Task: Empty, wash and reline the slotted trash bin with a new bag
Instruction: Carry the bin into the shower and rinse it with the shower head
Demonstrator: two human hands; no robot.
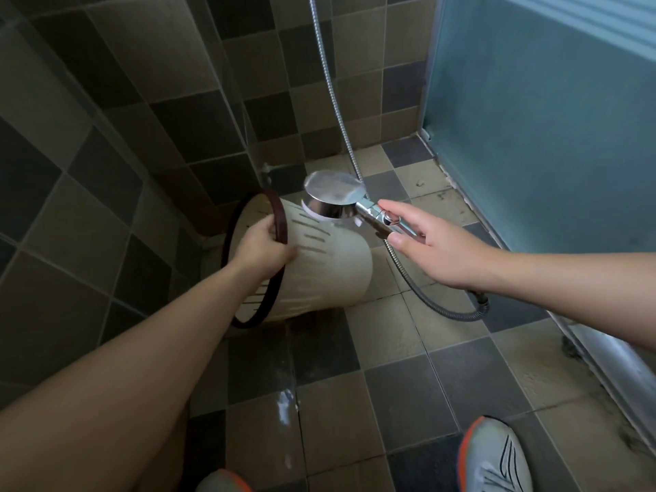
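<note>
Bin (319,257) tipped sideways on floor (390,349), against wall corner; shower head (333,193) just above-right; hose (426,296) right.

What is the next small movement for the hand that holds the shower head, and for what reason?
Probably the right hand should turn the shower head so its face points at the bin. The face now looks upward, away from the bin, and no water is seen leaving it. The left hand already grips the dark rim and holds the bin tilted on its side over the tiled floor, ready for rinsing.
</note>
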